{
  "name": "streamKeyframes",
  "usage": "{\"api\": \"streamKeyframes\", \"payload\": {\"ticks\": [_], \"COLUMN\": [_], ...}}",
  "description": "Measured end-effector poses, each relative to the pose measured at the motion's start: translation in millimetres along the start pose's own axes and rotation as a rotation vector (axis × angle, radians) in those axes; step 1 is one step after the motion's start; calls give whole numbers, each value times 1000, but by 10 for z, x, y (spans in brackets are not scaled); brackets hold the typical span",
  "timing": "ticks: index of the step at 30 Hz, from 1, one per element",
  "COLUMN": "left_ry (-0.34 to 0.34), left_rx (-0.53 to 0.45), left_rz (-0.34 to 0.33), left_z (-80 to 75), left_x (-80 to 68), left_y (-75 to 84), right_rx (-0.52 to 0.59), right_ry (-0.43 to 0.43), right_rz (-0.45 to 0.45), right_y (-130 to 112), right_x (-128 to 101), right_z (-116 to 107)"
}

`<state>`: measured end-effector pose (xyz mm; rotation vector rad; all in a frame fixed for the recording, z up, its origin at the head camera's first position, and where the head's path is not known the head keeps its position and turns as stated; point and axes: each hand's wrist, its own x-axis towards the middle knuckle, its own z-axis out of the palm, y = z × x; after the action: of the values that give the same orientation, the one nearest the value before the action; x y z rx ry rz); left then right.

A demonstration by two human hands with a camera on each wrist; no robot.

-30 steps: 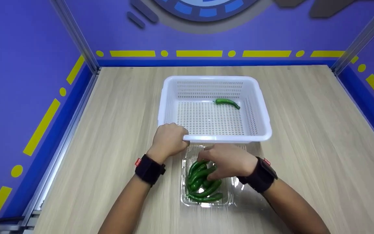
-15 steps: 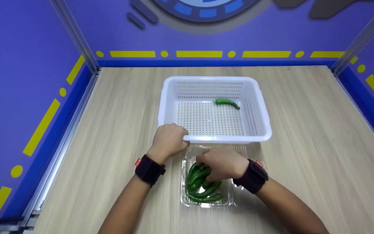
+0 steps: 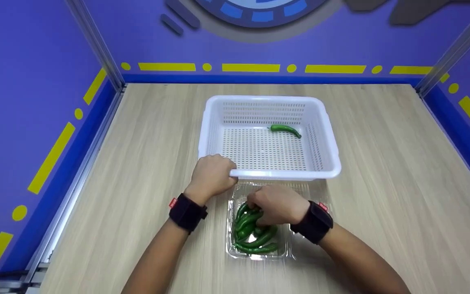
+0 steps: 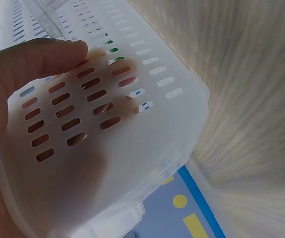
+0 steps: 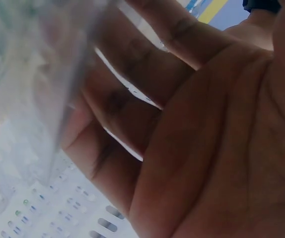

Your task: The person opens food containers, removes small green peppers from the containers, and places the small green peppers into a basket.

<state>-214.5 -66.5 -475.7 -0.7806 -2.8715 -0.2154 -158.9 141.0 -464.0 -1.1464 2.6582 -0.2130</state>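
my right hand (image 3: 275,204) curled over green chillies (image 3: 255,234) in clear tray (image 3: 288,250), lower centre; grasp hidden. left hand (image 3: 212,175) grips basket (image 3: 329,134) rim.

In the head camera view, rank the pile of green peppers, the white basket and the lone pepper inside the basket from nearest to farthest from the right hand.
1. Pile of green peppers, in the clear tray under the right hand, touching it.
2. White basket, just beyond the tray; its near rim lies close ahead of the hand.
3. Lone pepper, at the basket's far right.
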Motion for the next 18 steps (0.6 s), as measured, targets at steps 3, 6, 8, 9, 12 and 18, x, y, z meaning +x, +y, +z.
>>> {"api": "streamKeyframes", "payload": {"ticks": [3, 6, 8, 9, 12, 18], "left_ry": [-13, -21, -24, -23, -20, -20], "left_rx": [-4, -11, -11, -11, -7, -1], "left_rz": [-7, -12, -13, -12, -14, -17], "left_z": [0, 1, 3, 6, 11, 3], "left_x": [4, 7, 5, 5, 3, 3], "left_y": [-1, 0, 1, 1, 2, 4], "right_rx": [-1, 2, 8, 10, 4, -10], "right_ry": [-11, -18, -21, -22, -14, 30], "right_rz": [4, 7, 8, 9, 4, -20], "right_y": [5, 1, -5, -7, -10, -5], "right_x": [7, 8, 7, 6, 2, -12], "right_z": [2, 2, 3, 4, 7, 3]}}
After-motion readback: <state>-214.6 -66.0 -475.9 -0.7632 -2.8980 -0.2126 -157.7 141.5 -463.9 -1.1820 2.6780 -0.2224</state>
